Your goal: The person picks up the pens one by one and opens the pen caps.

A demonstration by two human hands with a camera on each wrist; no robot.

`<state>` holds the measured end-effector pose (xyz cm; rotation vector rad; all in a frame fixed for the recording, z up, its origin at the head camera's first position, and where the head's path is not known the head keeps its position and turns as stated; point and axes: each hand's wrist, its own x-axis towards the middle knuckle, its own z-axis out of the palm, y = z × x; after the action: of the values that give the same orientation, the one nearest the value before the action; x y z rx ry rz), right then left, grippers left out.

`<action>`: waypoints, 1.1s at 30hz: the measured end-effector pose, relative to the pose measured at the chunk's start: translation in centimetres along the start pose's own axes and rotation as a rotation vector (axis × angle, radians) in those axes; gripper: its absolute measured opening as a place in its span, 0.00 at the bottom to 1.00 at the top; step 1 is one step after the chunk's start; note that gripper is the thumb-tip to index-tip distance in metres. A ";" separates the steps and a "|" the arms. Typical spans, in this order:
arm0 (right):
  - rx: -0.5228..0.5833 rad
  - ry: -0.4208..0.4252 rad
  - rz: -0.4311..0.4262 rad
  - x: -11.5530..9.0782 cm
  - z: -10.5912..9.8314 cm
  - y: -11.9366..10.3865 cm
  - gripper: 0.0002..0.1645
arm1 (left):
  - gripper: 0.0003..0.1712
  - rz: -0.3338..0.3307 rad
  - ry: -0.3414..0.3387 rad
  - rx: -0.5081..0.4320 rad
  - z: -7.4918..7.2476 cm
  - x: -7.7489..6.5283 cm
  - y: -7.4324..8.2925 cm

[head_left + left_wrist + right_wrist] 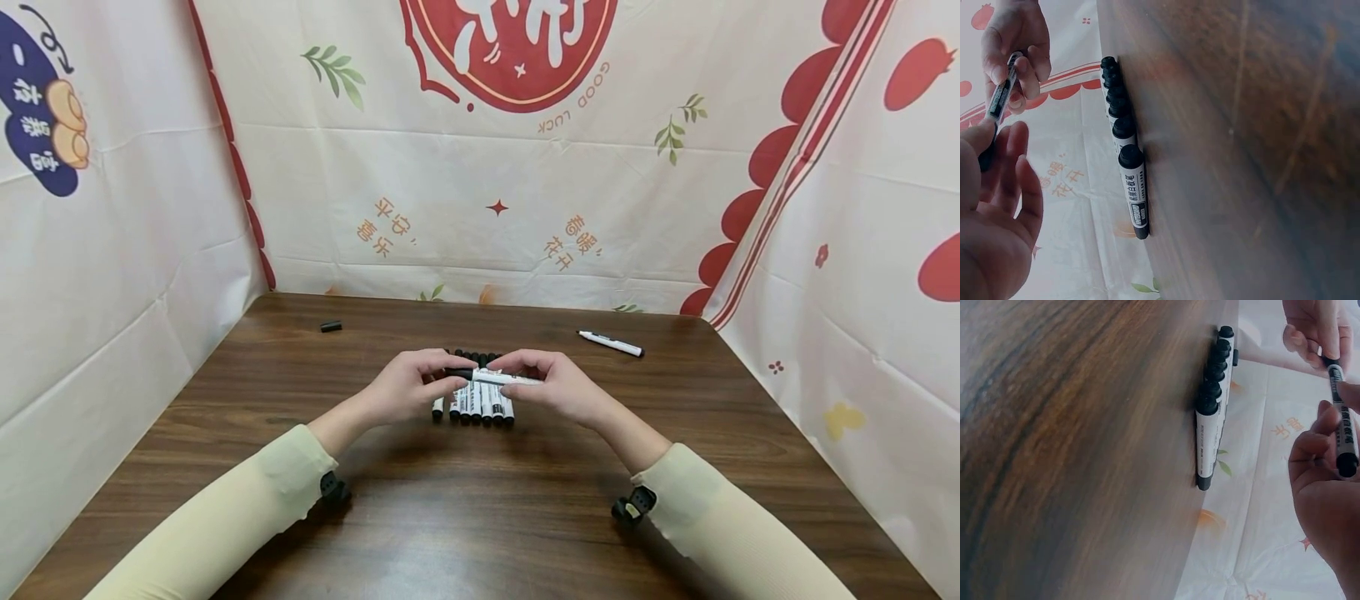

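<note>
Both hands hold one white marker (495,377) level above a row of markers. My left hand (407,385) pinches its black cap end between thumb and fingers. The white barrel is gripped by my right hand (561,387), and the black barrel end shows past that hand in the right wrist view, where the held marker (1345,434) points toward the camera. Below lies a side-by-side row of several white markers (476,406) with black ends, partly hidden by the hands. The leftmost marker (438,409) lies slightly apart from the others.
On the brown wooden table (480,517), a loose black cap (331,327) lies at the back left. An uncapped white marker (611,343) rests at the back right, its tip pointing left. Printed cloth (465,167) hangs behind the table and along both sides.
</note>
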<state>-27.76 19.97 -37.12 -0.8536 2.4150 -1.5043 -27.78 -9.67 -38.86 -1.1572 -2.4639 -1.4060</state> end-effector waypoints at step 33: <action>0.014 0.110 -0.079 0.0 0.0 0.2 0.19 | 0.18 0.051 0.095 -0.113 0.2 0.2 0.1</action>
<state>-27.86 20.02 -37.34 -0.8956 2.4709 -1.6357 -27.77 -9.40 -38.86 -1.1366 -2.3016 -1.5660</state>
